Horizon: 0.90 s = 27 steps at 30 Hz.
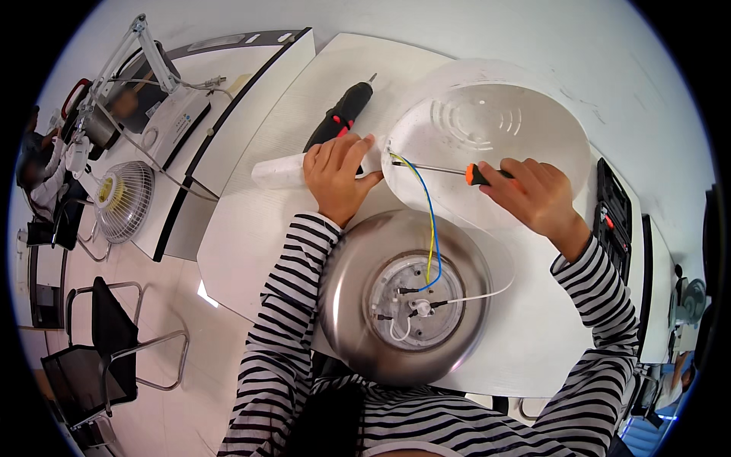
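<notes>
A white plastic housing (495, 179), shaped like a bowl with a handle, lies on its side with its inside facing me. My left hand (339, 171) is closed around its white handle (278, 173). In my right hand (537, 196) is a screwdriver (434, 167) with an orange and black grip. Its tip reaches the housing's inner wall beside the handle, near the wires. Just in front of me sits a round steel pot (354, 282), underside up, showing a metal plate with terminals. Blue and yellow-green wires (432, 221) run from that plate to the housing; a white wire (480, 295) also leaves it.
A black and red power screwdriver (340, 114) lies beyond my left hand. At the table's right edge is a black tool case (613, 221). A wire-guarded fan or heater (126, 199) stands on the left, above a black chair (114, 343).
</notes>
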Motion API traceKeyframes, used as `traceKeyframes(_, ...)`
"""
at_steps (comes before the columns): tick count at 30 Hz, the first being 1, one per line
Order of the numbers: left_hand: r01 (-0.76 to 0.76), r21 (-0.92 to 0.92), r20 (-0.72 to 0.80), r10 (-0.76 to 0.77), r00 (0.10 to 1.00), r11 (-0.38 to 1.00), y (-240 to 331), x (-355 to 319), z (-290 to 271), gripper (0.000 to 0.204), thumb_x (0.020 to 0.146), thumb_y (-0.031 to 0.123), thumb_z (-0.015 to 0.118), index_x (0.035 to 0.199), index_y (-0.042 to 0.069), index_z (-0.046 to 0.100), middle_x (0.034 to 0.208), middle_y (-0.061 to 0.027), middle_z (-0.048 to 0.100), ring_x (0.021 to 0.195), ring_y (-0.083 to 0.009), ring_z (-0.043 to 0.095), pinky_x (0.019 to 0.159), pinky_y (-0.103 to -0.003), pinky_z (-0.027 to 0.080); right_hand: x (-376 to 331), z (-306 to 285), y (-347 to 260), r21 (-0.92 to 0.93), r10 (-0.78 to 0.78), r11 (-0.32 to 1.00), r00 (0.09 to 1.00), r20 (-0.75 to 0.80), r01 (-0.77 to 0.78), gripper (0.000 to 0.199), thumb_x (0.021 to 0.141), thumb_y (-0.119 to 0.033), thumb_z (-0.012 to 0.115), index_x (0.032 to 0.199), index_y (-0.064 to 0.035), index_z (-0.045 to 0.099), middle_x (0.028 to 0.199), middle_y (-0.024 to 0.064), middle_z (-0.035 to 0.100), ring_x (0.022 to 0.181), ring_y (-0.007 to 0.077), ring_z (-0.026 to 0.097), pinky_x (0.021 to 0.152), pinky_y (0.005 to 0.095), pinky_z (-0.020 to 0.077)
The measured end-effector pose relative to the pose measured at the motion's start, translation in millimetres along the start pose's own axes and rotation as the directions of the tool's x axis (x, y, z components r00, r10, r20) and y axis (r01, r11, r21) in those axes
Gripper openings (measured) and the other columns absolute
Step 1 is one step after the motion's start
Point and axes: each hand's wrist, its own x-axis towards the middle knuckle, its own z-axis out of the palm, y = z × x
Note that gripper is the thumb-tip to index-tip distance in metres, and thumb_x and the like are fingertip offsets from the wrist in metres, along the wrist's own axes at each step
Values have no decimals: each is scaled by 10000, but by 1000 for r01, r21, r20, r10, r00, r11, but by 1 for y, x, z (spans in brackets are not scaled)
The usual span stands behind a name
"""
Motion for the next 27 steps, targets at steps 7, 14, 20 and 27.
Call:
traceKeyframes(7, 7, -14, -9, -7, 1000, 1000, -2, -6, 3, 483, 521, 267, 755, 971, 171, 608, 896, 33, 594, 832, -144, 527, 789, -324, 340, 3, 11, 7, 567, 498, 351, 661, 561, -745, 216, 735, -163, 716, 892, -33, 645, 687, 52, 640, 590, 109, 567, 500, 212, 434)
traceKeyframes(14, 35, -8, 32, -34, 999, 999, 0, -1, -1, 425, 556, 260, 744, 949, 155, 618, 913, 30, 604, 852, -145, 543, 801, -319, 340, 5, 1, 5, 725, 561, 119, 648, 514, -678, 217, 707, -118, 727, 884, -41, 628, 785, 37, 628, 600, 95, 564, 527, 224, 451)
traceKeyframes(20, 30, 6, 39, -30, 999, 1000, -1, -3, -1, 408, 568, 247, 731, 949, 151, 622, 926, 28, 609, 868, -141, 554, 825, -318, 330, -8, 10, 1, 98, -1, 995, 998, -64, 7, 282, 619, -123, 745, 859, -59, 610, 763, 48, 571, 540, 165, 539, 435, 255, 415)
traceKeyframes(27, 33, 1, 36, -33, 999, 999, 1, -3, -2, 419, 563, 252, 733, 952, 150, 616, 929, 20, 607, 867, -144, 555, 843, -324, 324, 1, 8, 8, 424, 232, 868, 966, 111, -258, 225, 668, -144, 749, 827, -29, 638, 744, 66, 641, 556, 184, 585, 505, 262, 469)
